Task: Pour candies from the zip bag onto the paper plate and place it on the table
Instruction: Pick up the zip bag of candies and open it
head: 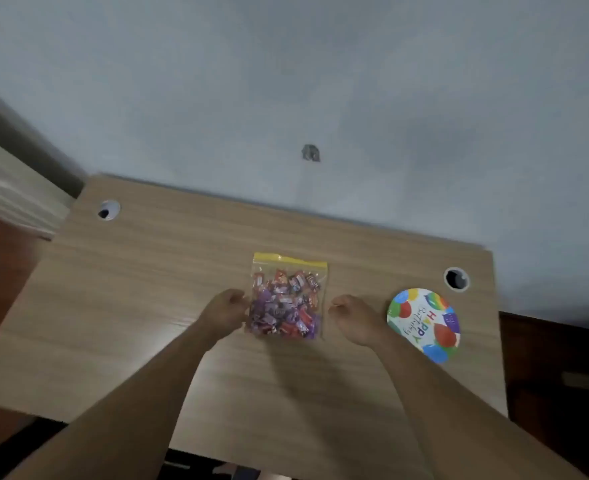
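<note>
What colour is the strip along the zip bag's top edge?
Yellow. The strip runs across the top of the clear zip bag, seen in the head view.

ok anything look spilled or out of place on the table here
Nothing spilled. The zip bag lies flat with its yellow strip at the far edge, and the candies are all inside. The paper plate sits bare to the right. The only odd thing is a small grey mark on the wall.

You face a pale grey wall (321,81) with one small chipped patch (310,153). Before you stands a light wood desk (147,289) with two cable holes (108,209). Dim, even light.
</note>
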### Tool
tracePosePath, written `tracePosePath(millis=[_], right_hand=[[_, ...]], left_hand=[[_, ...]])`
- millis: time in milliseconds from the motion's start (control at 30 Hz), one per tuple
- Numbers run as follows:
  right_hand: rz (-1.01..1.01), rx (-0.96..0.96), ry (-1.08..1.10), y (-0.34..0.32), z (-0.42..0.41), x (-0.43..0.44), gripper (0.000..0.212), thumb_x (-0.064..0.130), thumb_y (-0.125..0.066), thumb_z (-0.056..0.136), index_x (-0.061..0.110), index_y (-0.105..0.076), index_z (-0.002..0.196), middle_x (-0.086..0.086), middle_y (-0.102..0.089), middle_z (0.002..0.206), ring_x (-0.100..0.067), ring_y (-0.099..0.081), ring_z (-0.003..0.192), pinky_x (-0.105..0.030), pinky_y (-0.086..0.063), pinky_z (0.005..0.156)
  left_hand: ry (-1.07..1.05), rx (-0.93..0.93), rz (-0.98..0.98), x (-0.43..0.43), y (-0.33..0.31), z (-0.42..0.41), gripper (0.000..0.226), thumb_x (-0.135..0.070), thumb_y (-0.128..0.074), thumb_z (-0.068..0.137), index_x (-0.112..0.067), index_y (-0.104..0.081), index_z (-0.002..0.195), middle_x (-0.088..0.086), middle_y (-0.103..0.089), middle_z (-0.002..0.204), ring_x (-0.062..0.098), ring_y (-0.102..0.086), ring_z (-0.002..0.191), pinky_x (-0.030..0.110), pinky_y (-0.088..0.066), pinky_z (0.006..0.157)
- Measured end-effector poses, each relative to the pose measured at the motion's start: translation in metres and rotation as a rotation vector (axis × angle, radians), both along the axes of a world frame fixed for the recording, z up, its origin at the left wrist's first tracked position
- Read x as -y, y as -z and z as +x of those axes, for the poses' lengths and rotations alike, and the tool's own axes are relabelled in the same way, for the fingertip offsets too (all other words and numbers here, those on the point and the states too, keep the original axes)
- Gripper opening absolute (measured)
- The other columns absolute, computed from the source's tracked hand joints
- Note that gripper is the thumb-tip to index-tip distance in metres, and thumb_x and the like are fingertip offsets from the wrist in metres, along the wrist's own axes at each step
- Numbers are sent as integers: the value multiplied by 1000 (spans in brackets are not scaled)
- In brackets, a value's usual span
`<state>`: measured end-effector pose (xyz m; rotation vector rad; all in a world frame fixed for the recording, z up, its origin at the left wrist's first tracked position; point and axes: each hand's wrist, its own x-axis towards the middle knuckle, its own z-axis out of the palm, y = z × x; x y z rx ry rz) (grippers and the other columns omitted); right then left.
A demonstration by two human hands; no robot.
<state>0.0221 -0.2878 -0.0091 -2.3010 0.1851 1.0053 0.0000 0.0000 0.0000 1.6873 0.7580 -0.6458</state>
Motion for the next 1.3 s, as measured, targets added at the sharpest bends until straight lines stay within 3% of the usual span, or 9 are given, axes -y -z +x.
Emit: tracePosePath(millis=[200, 300, 400, 600, 700, 867, 1033, 1167, 1300], right_hand=[[132, -70, 109, 23, -25, -20, 42, 44, -54, 105, 11, -69, 128, -3, -73, 119, -22, -68, 109, -31, -49, 80], [177, -48, 166, 25, -27, -24, 31, 28, -58, 107, 10, -72, 127, -4, -78, 118, -18, -71, 105, -35, -54, 91], [245, -29, 178, 5, -30, -27, 20, 20, -58, 110, 20, -77, 104, 6, -78, 98, -5, -70, 88, -23, -52, 79], [272, -22, 117, -23, -46, -17, 30, 26, -58, 109, 1, -74, 108, -14, -76, 96, -30, -70, 86, -39, -51, 78], [193, -38, 98, -38, -45, -3, 31, 35, -59, 107, 13, -67, 128, -2, -71, 118, -20, -67, 110, -34, -51, 88], [148, 158, 109, -90, -33, 23, 41, 33, -60, 107, 18, -57, 146, 0, -65, 147, -21, -64, 135, -40, -48, 118], [132, 406, 9, -151, -26, 34, 46, 35, -61, 107, 22, -57, 152, 0, -55, 156, -18, -52, 145, -35, -38, 122], [212, 257, -103, -187, -26, 33, 34, 41, -64, 105, 28, -73, 135, 12, -75, 131, -10, -69, 123, -38, -51, 114], [191, 313, -214, -210, -28, 33, 21, 35, -65, 107, 21, -81, 107, 2, -79, 94, -11, -63, 80, -34, -48, 80]], left_hand=[[-144, -54, -82, 12, 36, -24, 42, -15, -62, 108, -3, -56, 147, 16, -74, 120, 26, -74, 93, 48, -60, 98], [-188, -31, -95, 18, 44, -28, 49, -26, -71, 103, -8, -59, 147, 15, -73, 131, 28, -76, 105, 41, -61, 94], [-220, -31, -174, 27, 38, -32, 52, -41, -80, 95, -16, -68, 139, 12, -79, 122, 23, -78, 93, 38, -62, 83], [-248, 72, -124, 38, 12, -35, 20, -36, -75, 99, -21, -83, 111, 9, -80, 99, 20, -65, 80, 35, -49, 73], [-197, 162, -145, 45, -17, -40, 18, -30, -67, 106, -23, -83, 101, -9, -77, 85, 18, -62, 85, 39, -48, 81], [-65, 325, -201, 50, -57, -55, 24, -17, -51, 114, 0, -67, 109, 4, -68, 94, 20, -62, 92, 34, -59, 86], [47, 418, -249, 50, -97, -64, 32, -16, -45, 116, -19, -65, 91, -3, -70, 94, 12, -66, 94, 40, -62, 97], [110, 482, -294, 53, -126, -63, 29, -20, -44, 116, -19, -64, 95, 9, -67, 104, 16, -65, 99, 47, -62, 100], [54, 506, -308, 59, -140, -60, 28, -18, -44, 116, -12, -68, 103, 9, -65, 98, 20, -63, 98, 43, -66, 94]])
